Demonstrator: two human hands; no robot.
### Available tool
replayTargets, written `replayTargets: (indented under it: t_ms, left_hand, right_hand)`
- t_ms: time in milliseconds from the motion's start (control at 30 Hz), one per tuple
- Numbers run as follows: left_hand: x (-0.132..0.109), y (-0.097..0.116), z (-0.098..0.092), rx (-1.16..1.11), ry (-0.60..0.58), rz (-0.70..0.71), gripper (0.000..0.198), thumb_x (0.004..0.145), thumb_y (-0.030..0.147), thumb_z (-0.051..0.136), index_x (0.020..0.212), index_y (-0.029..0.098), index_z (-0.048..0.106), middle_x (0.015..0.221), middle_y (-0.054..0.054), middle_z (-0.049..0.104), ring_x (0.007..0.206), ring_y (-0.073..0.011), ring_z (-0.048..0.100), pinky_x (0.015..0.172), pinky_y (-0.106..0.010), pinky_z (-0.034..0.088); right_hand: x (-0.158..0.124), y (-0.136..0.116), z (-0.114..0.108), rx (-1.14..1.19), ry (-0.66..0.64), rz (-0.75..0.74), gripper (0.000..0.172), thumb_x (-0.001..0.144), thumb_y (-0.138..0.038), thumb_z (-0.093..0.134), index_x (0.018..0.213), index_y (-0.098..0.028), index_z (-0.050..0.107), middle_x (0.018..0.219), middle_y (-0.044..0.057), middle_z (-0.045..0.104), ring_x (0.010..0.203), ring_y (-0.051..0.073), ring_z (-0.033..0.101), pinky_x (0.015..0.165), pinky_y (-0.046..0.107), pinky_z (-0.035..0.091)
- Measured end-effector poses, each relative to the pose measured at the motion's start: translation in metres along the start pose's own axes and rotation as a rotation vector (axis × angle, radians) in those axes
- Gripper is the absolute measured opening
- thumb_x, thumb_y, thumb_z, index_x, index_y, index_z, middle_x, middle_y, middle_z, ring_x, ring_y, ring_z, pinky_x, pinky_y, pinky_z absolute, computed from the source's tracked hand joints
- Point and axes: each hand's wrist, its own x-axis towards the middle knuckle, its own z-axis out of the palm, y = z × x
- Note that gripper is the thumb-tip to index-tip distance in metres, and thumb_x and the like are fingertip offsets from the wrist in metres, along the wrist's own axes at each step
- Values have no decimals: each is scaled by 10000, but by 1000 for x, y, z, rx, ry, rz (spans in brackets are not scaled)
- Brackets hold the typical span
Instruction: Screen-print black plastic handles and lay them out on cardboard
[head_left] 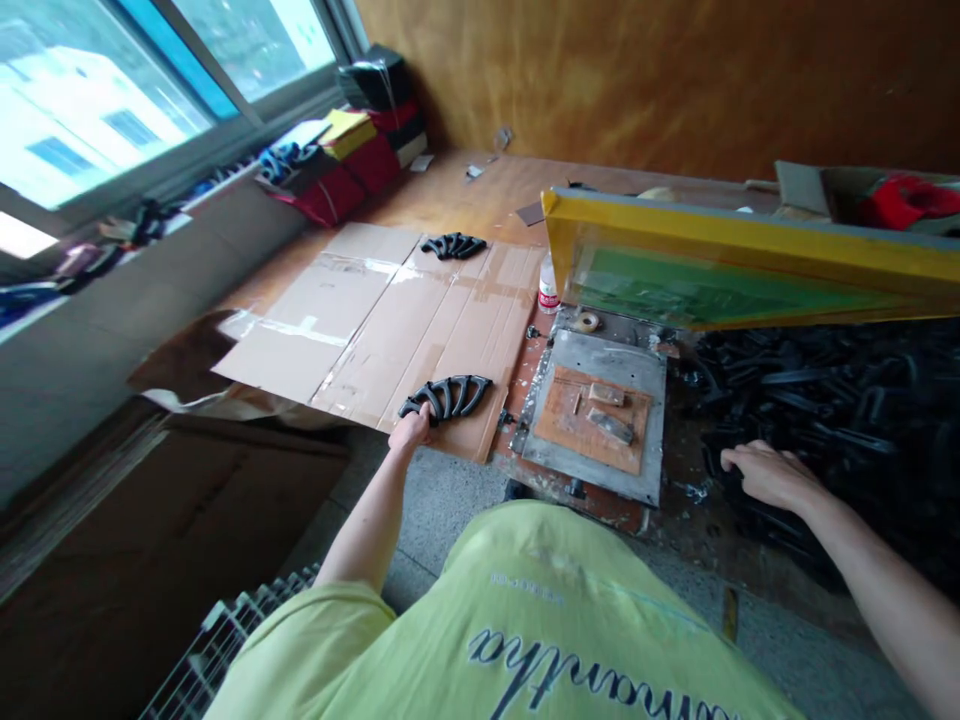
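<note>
Lime-green shirt sits near-right of the cardboard sheet; farther right lies a heap of black parts, where the right hand curls narrowly, any hold impossible to tell. At the sheet's near edge, the left hand pinches 1 black fan-shaped part; 1 loose fan lies towards the sheet's far edge. A light, level pinch should avoid scuffing.

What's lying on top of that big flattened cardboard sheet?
On the cardboard sheet lie a far cluster of black curved parts and a near cluster, touched at its left end by the left hand. Whatever is directly beneath the clusters is covered.
</note>
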Motion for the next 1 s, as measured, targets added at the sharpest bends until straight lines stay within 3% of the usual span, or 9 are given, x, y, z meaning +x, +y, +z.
replayTargets:
  t_ms: [100, 233, 300, 433, 633, 733, 833, 1000]
  left_hand:
    - [-22, 9, 4, 95, 141, -69, 651, 850, 632, 427, 1148, 97, 645, 1122, -282, 666, 1168, -433, 570, 954, -564, 415]
    - [-60, 30, 29, 192, 279, 263, 638, 891, 595, 429, 1371, 189, 536, 1440, -192, 494, 1341, -352, 415, 1088, -479, 318]
    - [-72, 42, 43, 244, 278, 377, 653, 870, 614, 476, 1388, 222, 538, 1492, -162, 447, 1359, -356, 376, 1108, -496, 280]
    - [-70, 59, 59, 280, 262, 274, 706, 820, 664, 522, 1362, 214, 563, 1530, -162, 405, 1395, -419, 287, 1103, -598, 215]
    - [-53, 56, 60, 284, 254, 232, 622, 811, 617, 569, 1261, 195, 646, 1450, -156, 517, 1320, -401, 404, 1043, -534, 329]
    - [-38, 49, 57, 315, 260, 284, 582, 796, 603, 604, 1224, 217, 684, 1438, -136, 540, 1315, -404, 415, 1047, -533, 325]
    - [-7, 49, 47, 342, 274, 380, 557, 789, 591, 627, 1223, 250, 694, 1452, -115, 535, 1315, -392, 422, 1057, -514, 314]
    - [88, 86, 14, 341, 296, 489, 554, 794, 595, 622, 1203, 232, 708, 1416, -116, 567, 1293, -389, 437, 1025, -500, 334]
  right_hand:
    - [-4, -1, 5, -26, 65, -27, 365, 637, 1, 511, 767, -300, 669, 984, 103, 677, 1092, 283, 564, 864, 463, 389]
    - [-8, 1, 12, -2, 123, -12, 341, 679, -32, 500, 810, -306, 655, 1053, 107, 677, 1124, 293, 554, 906, 479, 393]
    - [-6, 5, 15, 63, 164, 34, 334, 729, -77, 484, 899, -309, 653, 1131, 115, 669, 1138, 303, 552, 896, 480, 413]
    - [2, 14, 20, 249, 310, 187, 349, 820, -214, 448, 1120, -238, 623, 1247, 174, 634, 1148, 316, 577, 966, 438, 448]
    - [10, 15, 24, 442, 453, 342, 448, 758, -368, 431, 1116, -218, 654, 1183, 146, 683, 1081, 352, 645, 945, 472, 505]
    - [16, 20, 29, 512, 538, 424, 456, 718, -472, 453, 1052, -255, 675, 1060, 145, 721, 985, 392, 677, 855, 507, 543]
    - [22, 31, 35, 574, 585, 491, 433, 677, -555, 481, 954, -296, 691, 894, 138, 734, 834, 418, 695, 757, 534, 557]
    - [18, 42, 39, 504, 627, 431, 325, 595, -558, 557, 725, -290, 689, 648, 130, 679, 528, 395, 634, 553, 542, 525]
